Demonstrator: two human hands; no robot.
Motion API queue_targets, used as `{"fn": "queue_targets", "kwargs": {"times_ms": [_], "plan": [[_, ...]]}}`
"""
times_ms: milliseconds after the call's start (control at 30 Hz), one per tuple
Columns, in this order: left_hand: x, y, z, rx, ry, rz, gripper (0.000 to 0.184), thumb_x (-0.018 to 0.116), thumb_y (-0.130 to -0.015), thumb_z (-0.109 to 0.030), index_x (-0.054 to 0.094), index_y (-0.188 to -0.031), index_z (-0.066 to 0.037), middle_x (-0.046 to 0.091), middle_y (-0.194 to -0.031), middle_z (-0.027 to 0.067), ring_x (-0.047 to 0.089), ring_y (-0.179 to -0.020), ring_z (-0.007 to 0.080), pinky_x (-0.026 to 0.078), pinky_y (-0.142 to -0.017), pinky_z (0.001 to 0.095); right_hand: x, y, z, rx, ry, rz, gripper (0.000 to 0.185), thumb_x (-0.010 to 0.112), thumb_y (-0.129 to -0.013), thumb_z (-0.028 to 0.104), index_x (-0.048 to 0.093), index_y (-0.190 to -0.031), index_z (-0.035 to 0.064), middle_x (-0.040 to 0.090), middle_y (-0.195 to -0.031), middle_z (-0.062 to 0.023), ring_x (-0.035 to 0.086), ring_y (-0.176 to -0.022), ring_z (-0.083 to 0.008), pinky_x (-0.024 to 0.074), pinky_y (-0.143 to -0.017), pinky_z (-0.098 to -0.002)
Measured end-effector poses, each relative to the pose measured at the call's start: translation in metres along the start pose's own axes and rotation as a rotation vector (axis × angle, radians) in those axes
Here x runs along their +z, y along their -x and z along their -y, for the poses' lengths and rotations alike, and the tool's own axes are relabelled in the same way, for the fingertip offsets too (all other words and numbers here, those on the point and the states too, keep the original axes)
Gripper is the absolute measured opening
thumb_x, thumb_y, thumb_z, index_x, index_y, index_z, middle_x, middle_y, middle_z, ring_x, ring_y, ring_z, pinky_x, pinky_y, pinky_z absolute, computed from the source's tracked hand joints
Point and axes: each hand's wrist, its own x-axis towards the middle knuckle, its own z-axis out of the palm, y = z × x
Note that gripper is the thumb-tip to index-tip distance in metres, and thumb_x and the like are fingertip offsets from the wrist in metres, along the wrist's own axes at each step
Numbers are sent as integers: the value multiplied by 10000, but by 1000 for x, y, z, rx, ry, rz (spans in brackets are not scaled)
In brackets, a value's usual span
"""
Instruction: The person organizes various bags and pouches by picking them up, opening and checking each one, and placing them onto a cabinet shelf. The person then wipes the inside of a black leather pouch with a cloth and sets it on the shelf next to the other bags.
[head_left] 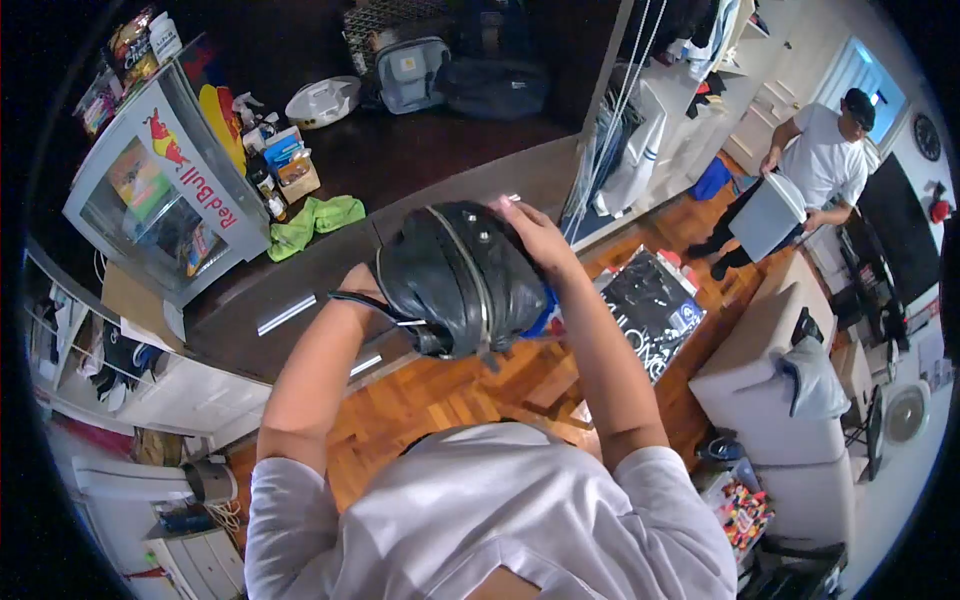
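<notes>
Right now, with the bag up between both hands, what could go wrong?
1. Slip: the left hand has its fingers mostly hidden by the black bag, so I can't confirm its grip; the bag might drop if the right hand lets go.
2. Snag: the strap loops out near the left wrist and could catch.
3. Trip: a printed black package lies on the floor nearby; a sidestep might land on it.
</notes>
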Motion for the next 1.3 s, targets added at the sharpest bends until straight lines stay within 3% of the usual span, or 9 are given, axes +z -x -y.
{"fn": "queue_targets", "kwargs": {"times_ms": [500,567,667,733,867,967,1067,1133,1300], "plan": [[20,-23,99,26,-722,308,360,604,-800,-169,582,-1146,-71,590,-1157,92,568,-1034,227,438,-902,342,9,22,-69,480,-542,207,751,516,-805,624,493,-1213,-6,583,-1136,-146,585,-1003,-235,455,-897,-358],[23,-43,-1,-305,-821,573,343,611,-788,-187,607,-1114,-80,613,-1116,94,592,-991,248,458,-869,353,14,23,-92,444,-652,213,590,514,-860,502,521,-1183,7,618,-1079,-124,623,-927,-228,493,-859,-363],[10,-28,10,76,-533,468,279,630,-773,-215,664,-1024,-98,661,-997,65,620,-865,214,484,-786,320,17,25,-116,325,-659,295,362,508,-897,262,544,-1157,13,629,-1048,-115,625,-917,-213,509,-832,-344],[12,-34,-4,-817,282,334,311,686,-718,-123,665,-1028,-99,662,-1000,59,603,-864,167,479,-783,291,17,35,-115,314,-731,220,356,528,-879,218,533,-1167,9,628,-1046,-115,625,-912,-210,509,-833,-343],[-1,-32,-8,-49,-391,456,353,724,-628,-130,673,-972,-72,667,-930,135,636,-813,237,498,-727,325,37,55,-101,-26,-548,92,407,545,-871,216,486,-1225,25,610,-1079,-121,615,-938,-237,484,-880,-371],[21,-35,-21,-195,-858,390,282,695,-596,-112,675,-869,-46,647,-854,197,634,-750,331,506,-687,358,36,36,-135,-5,-870,208,468,457,-913,372,490,-1231,31,582,-1142,-138,581,-1022,-275,441,-936,-422],[32,-26,-29,-118,-783,238,186,600,-625,-58,654,-798,-15,626,-807,217,619,-766,360,501,-690,390,32,32,-126,178,-1289,263,585,334,-926,502,496,-1223,25,580,-1157,-147,577,-1034,-297,436,-940,-443],[28,-17,-18,126,-574,105,158,572,-673,-92,645,-791,-17,628,-797,214,619,-792,346,501,-705,389,43,41,-115,-254,-439,-16,535,340,-939,438,508,-1201,3,607,-1102,-155,614,-963,-286,483,-884,-429],[35,6,-16,117,-403,-54,329,668,-651,-107,590,-963,-37,628,-924,181,594,-899,340,464,-813,375,37,33,-115,184,-1148,112,495,368,-931,383,526,-1163,-24,617,-1072,-175,636,-917,-284,526,-827,-406]]}}
